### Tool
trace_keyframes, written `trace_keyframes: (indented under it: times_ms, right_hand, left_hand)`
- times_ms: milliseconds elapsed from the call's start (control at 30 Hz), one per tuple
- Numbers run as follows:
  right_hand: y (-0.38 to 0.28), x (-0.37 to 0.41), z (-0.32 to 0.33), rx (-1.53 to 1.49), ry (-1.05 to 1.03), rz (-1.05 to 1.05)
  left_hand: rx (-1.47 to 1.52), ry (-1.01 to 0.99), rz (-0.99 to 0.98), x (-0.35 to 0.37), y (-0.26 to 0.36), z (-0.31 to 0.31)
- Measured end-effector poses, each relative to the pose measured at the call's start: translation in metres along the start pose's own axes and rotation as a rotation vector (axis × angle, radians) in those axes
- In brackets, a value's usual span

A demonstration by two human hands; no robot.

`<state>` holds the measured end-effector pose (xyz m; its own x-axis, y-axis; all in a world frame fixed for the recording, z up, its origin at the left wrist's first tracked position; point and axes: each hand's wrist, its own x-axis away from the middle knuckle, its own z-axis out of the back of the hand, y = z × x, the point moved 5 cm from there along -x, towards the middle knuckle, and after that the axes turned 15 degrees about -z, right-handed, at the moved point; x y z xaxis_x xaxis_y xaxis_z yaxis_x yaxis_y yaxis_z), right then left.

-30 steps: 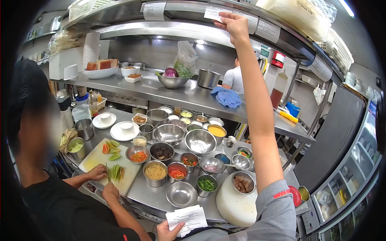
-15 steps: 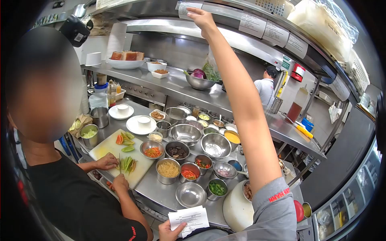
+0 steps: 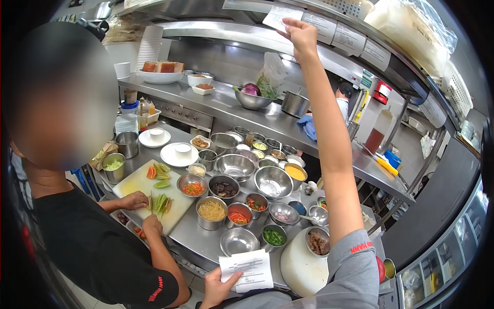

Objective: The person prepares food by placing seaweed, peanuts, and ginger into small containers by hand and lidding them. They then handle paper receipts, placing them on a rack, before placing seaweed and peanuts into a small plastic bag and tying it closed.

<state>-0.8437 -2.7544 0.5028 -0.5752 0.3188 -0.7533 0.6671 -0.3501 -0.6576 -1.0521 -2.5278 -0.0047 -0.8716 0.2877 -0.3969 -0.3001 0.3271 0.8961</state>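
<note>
Nearest the camera, I note the left hand [image 3: 216, 286] low at the counter's edge, clamped on a white printed paper slip [image 3: 249, 270], thumb on top and print side up; I judge this is so the print can be read. Beyond it, the stainless steel counter [image 3: 195, 242] carries round steel bowls of cut ingredients [image 3: 212, 210], packed close together within reach of both workers. To the left, a co-worker in a black shirt [image 3: 98, 252] has both hands on a white cutting board [image 3: 131, 183], at some green vegetable strips [image 3: 160, 203]. Farthest, the right hand [image 3: 301, 36] is raised at full arm's length, well apart from the left. Its fingers are closed on the lower corner of a tilted white paper ticket [image 3: 280, 15] at the steel shelf rail [image 3: 242, 5], beside a row of hanging tickets [image 3: 350, 38]. Hung that high, I judge, they read clear above the food.
</note>
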Motion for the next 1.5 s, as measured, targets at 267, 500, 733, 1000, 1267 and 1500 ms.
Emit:
trace_keyframes:
  times_ms: [267,500,733,1000,1267,1500]
  right_hand:
    - [0.016,-0.072,0.025,0.165,-0.150,-0.094]
    - [0.022,0.183,0.008,0.388,-0.703,-0.273]
    - [0.071,0.310,0.007,0.381,-0.921,-0.429]
    - [0.081,0.293,0.036,0.215,-0.677,-0.431]
    - [0.072,0.263,0.068,0.057,-0.532,-0.540]
    - [0.107,0.295,0.023,0.309,-0.795,-0.660]
  left_hand:
    - [0.057,0.228,-0.295,-0.083,0.041,-0.029]
    - [0.413,0.497,-0.418,-0.122,0.050,-0.007]
    - [0.407,0.530,-0.473,-0.136,0.050,-0.004]
    - [0.441,0.419,-0.472,-0.143,0.053,-0.013]
    - [0.393,0.457,-0.510,-0.148,0.053,-0.007]
    - [0.294,0.514,-0.596,-0.155,0.065,-0.005]
